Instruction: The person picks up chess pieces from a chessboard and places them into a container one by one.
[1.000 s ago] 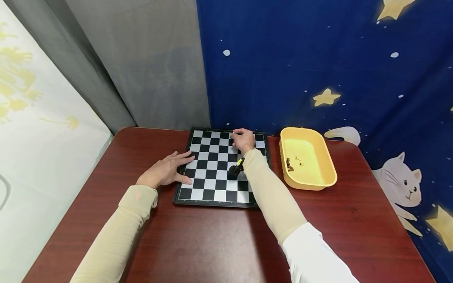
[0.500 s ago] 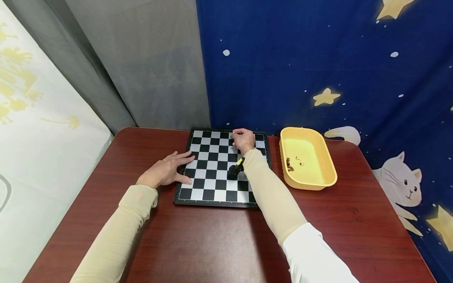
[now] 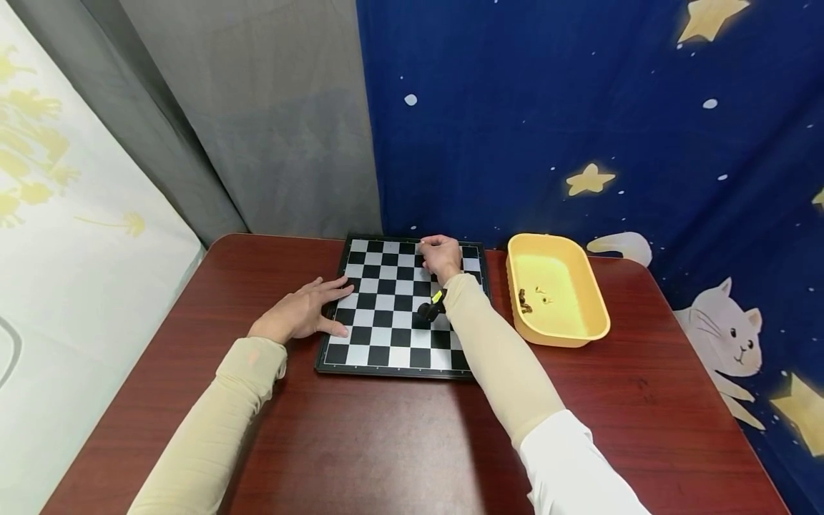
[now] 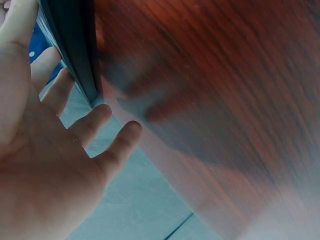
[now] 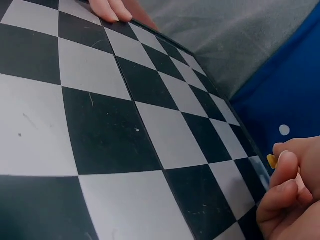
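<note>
A black-and-white chessboard [image 3: 385, 301] lies flat on the table. My left hand [image 3: 302, 309] rests at its left edge with the fingers spread and the tips over the outer squares. In the left wrist view the left hand [image 4: 55, 150] shows straight fingers beside the board's dark side. My right hand [image 3: 441, 257] is at the far edge of the board, right of centre. In the right wrist view the right hand [image 5: 292, 187] pinches a small yellow piece [image 5: 271, 161] between curled fingers; most of the piece is hidden.
A yellow plastic tub [image 3: 589, 286] stands right of the board, with several small brown pieces [image 3: 525, 301] and yellowish ones [image 3: 544, 300] on its bottom. A dark device [image 3: 431, 307] is strapped to my right wrist. Curtains [image 3: 483, 129] hang behind the reddish-brown table [image 3: 386, 443].
</note>
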Available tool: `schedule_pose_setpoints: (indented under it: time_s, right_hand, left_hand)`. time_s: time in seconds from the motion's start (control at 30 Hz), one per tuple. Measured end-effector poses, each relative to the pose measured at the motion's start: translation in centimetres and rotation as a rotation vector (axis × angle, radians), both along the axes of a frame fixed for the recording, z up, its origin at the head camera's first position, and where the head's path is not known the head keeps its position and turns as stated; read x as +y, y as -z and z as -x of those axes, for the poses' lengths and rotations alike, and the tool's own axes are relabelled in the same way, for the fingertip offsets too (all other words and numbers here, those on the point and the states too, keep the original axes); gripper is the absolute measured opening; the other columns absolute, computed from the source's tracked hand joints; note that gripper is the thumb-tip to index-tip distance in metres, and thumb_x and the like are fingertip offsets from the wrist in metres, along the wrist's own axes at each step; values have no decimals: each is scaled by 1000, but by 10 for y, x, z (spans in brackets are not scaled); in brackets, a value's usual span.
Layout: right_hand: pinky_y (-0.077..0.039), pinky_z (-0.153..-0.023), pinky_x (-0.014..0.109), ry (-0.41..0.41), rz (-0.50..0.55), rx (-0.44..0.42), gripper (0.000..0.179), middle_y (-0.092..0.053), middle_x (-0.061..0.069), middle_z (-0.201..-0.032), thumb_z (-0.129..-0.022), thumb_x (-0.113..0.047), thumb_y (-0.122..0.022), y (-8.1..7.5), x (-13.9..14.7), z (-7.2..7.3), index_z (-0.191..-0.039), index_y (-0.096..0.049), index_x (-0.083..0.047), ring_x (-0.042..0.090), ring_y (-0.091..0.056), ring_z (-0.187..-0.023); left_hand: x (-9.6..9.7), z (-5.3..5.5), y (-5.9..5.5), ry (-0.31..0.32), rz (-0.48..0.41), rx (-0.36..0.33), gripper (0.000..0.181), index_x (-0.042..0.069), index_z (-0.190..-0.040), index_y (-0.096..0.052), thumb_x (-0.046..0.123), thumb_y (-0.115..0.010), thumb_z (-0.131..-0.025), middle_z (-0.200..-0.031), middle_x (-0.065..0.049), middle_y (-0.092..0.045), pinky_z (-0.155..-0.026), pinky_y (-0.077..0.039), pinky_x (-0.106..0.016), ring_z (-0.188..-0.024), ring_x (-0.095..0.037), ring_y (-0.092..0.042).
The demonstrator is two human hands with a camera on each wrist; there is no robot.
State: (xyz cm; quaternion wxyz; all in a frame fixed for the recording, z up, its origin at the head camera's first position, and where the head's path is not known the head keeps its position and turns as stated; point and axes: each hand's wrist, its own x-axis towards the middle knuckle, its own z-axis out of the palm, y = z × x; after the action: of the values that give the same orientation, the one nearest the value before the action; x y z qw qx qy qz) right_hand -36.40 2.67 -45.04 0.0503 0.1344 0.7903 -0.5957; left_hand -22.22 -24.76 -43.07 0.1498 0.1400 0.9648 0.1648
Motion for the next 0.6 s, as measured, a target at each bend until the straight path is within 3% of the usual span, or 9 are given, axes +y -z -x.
schedule_pose_setpoints:
  time_s: [0.27, 0.43, 0.6]
  right_hand:
    - [-46, -50, 21, -66, -88, 55, 16, -74, 2, -90, -94, -22, -71, -25, 8, -8, -105, -80, -14, 7, -58, -54]
    - [-45, -52, 22, -114, -120, 119, 17, -76, 14, -104, -96, -24, -69, -41, 13, -15, -105, -79, -14, 7, -58, -54]
    - [-45, -55, 24, -171, -178, 195, 19, -76, 14, -101, -98, -26, -68, -57, 19, -25, -108, -79, -14, 14, -64, -61]
  left_hand:
    - [0, 1, 0, 16, 8, 15, 96, 29, -160, -36, 61, -76, -79, -172, 2, -22, -119, -29, -69, -158, -41, -17]
    - [0, 0, -1, 23, 17, 17, 97, 27, -160, -36, 62, -76, -79, -172, 1, -22, -118, -31, -68, -158, -42, -18]
    - [1, 0, 0, 16, 32, 6, 97, 29, -160, -34, 62, -76, -79, -172, 2, -21, -117, -32, -67, -159, -40, -17]
